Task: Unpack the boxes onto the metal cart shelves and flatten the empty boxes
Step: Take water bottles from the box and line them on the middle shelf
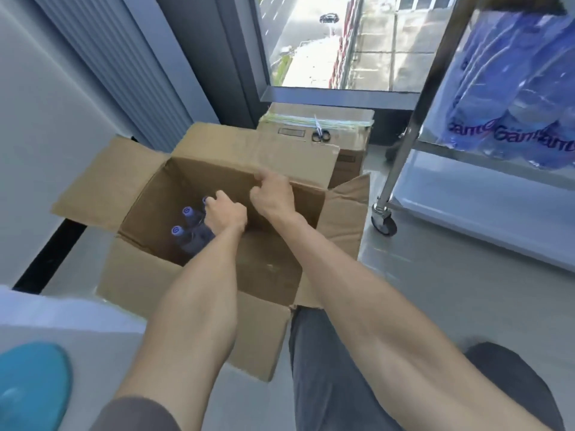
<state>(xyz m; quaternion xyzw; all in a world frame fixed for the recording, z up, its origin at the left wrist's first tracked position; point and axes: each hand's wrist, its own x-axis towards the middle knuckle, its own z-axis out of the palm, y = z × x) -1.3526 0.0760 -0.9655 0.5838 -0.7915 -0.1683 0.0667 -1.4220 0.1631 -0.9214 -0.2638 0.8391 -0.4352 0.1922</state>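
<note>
The clear blue-tinted plastic wrap of the bottle pack [513, 88] on the metal cart shelf [466, 188] bore dark blue lettering, cut off, reading roughly "Gam". Nothing else was legible.

The open box [217, 188] is matt brown corrugated cardboard, as is the sealed far box [342, 126]. The cart [466, 194] at right is smooth, shiny metal. It carries a glossy blue plastic-wrapped pack [516, 88].

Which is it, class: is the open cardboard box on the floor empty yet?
Not empty. Purple-capped bottles remain inside the open box; the left hand reaches them.
</note>
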